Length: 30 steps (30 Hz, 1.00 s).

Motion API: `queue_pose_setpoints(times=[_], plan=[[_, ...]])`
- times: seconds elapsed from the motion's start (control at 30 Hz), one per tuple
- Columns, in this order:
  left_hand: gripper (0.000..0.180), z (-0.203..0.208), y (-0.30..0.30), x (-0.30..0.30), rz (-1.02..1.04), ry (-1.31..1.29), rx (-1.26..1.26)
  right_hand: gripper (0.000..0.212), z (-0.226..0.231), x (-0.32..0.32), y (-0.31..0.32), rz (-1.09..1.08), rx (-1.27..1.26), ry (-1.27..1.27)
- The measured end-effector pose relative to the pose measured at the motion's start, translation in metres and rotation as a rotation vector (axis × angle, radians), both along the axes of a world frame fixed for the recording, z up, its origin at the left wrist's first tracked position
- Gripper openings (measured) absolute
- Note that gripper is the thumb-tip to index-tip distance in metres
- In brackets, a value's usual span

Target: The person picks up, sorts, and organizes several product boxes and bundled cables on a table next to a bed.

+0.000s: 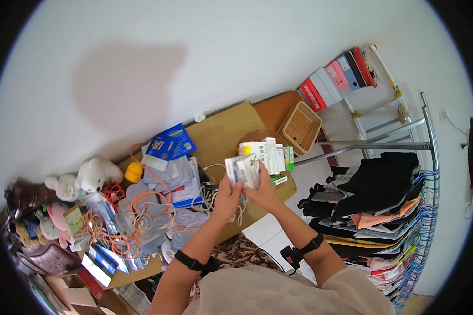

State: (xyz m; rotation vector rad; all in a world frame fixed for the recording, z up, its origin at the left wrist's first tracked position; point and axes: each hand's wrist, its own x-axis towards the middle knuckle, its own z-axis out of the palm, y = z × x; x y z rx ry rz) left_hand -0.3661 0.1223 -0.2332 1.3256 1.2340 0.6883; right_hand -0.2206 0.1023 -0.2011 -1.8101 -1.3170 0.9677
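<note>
Over the wooden table (218, 128) I hold small white cartons (244, 172) with grey and blue print, side by side between both hands. My left hand (229, 198) is closed on their left and lower side. From the right, the fingers of my right hand (264, 191) grip the same cartons. Whether these are two cartons or more, I cannot tell. Just beyond them stand several other white cartons (270, 153), some with yellow or green ends. A flat green-and-white carton (279, 180) lies near my right hand.
A wicker basket (300, 127) sits past the cartons. Grey cloth items, white cables and an orange cord (142, 202) crowd the left, with a blue package (171, 142) and plush toys (97, 176). On the right, a rack of hanging clothes (378, 210) stands beside the table.
</note>
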Motion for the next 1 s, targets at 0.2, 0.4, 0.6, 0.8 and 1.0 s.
queue_pose_setpoints(times=[0.2,0.4,0.6,0.8,1.0], plan=[[0.053,-0.007,0.03,0.059,0.012,0.385,0.131,0.097,-0.008,0.039,0.029,-0.094,-0.083,-0.208],[0.062,-0.02,0.026,0.063,0.017,0.614,0.071,0.097,-0.01,0.054,0.037,-0.052,-0.149,-0.247],[0.065,-0.003,0.032,0.057,0.027,0.504,-0.127,0.083,-0.014,0.075,0.025,-0.406,-0.057,-0.185],[0.066,0.001,0.029,0.073,0.053,0.486,0.032,0.064,-0.061,0.08,0.02,-0.084,0.02,-0.277],[0.066,0.0,0.02,0.041,0.118,0.429,0.078,0.062,-0.044,0.058,0.018,-0.025,-0.011,-0.232]])
